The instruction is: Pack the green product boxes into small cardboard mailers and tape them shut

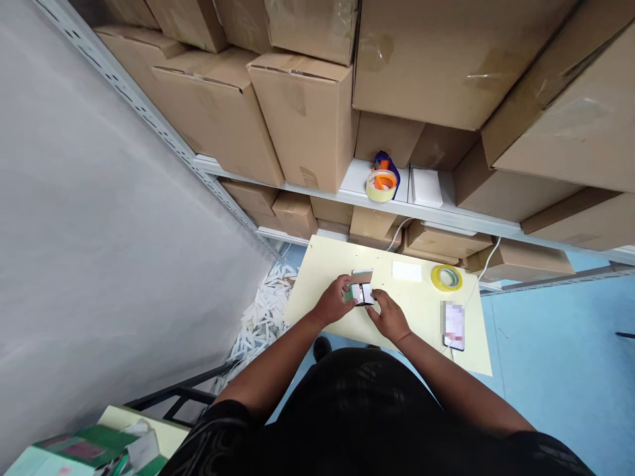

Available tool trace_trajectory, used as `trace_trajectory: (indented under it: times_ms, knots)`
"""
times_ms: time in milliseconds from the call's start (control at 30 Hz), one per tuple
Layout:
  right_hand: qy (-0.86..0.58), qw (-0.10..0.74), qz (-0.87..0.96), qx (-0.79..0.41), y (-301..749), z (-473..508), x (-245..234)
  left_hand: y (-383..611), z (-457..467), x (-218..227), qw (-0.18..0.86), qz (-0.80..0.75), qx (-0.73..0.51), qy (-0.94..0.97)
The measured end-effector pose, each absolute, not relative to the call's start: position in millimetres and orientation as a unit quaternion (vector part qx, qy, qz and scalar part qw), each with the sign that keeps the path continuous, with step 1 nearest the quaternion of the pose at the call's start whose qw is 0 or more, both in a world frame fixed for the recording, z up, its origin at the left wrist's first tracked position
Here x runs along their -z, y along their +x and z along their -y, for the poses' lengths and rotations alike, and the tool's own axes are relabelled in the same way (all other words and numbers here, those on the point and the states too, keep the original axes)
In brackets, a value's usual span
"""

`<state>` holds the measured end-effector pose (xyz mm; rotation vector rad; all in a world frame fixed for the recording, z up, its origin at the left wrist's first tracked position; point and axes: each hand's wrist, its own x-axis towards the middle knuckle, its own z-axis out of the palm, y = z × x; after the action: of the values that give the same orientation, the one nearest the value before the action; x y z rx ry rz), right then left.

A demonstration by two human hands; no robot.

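Note:
Over the pale yellow table (pixel 322 264) a small cardboard box (pixel 362 278) is between my two hands, its lid flap raised on the far side. White pieces (pixel 362 293) with a dark line between them show inside it, and a green part shows at its left. My left hand (pixel 336 304) grips the left side, thumb at the near edge. The fingers and thumb of my right hand (pixel 390 317) close on the right side. Whether the box touches the tabletop I cannot tell.
On the table's right lie a white card (pixel 406 270), a yellow tape roll (pixel 437 278) and a phone (pixel 453 324) with a cable. Behind, shelves hold cartons (pixel 302 119) and a tape dispenser (pixel 381 193). White paper strips (pixel 260 311) cover the floor at left, beside the wall.

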<state>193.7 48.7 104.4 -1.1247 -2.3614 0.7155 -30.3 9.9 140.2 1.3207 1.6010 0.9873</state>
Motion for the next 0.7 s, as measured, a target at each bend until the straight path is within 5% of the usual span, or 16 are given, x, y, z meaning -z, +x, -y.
trace_trajectory:
  times_ms: [700]
  knots:
    - [-0.467,0.211,0.806,-0.296,186.4,-47.9,-99.0,-36.3,3.9,-107.7,0.185,-0.59,-0.316,0.719]
